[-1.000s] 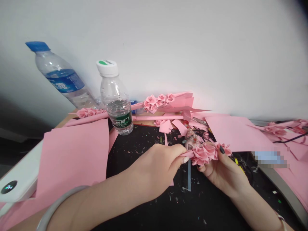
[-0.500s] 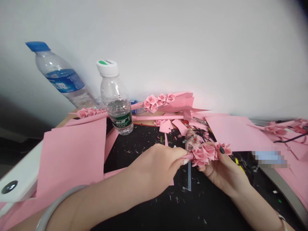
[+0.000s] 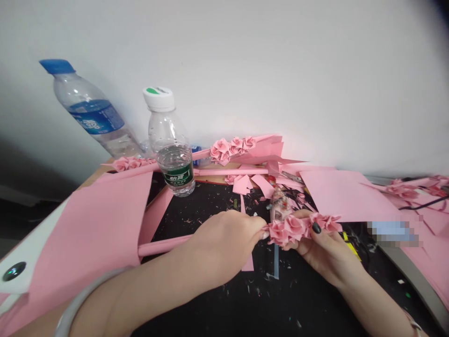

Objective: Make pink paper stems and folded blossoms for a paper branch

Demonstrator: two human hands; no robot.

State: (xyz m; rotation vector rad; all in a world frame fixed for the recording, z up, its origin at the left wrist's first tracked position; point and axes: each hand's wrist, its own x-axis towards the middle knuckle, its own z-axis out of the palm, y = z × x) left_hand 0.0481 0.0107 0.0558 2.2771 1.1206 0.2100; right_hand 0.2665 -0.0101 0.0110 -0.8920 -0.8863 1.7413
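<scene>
My left hand (image 3: 228, 248) is closed on the stem end of a pink paper flower spray (image 3: 287, 230), just left of its folded blooms. From the other side, my right hand (image 3: 326, 248) pinches the blooms, its thumb on top and its other fingers partly hidden beneath. A rolled pink paper tube (image 3: 164, 245) runs behind my left forearm; whether it joins the spray is hidden. Right behind the blooms lies a pale, stained object (image 3: 279, 204) that I cannot name surely. A translucent stick (image 3: 276, 264) lies on the black mat (image 3: 224, 304) below the spray.
Two plastic bottles, one blue-capped (image 3: 98, 117) and one white-capped (image 3: 171, 150), stand at the back left. Pink sheets (image 3: 94, 224) lie left, others (image 3: 347, 192) right. More paper flowers (image 3: 228, 149) rest along the wall. Scissors (image 3: 291, 176) and paper scraps lie behind my hands.
My hands and the flower spray have shifted slightly left. The blooms have turned a little in my fingers. The pink sheet on the left now bends and slants, with its lower edge curved.
</scene>
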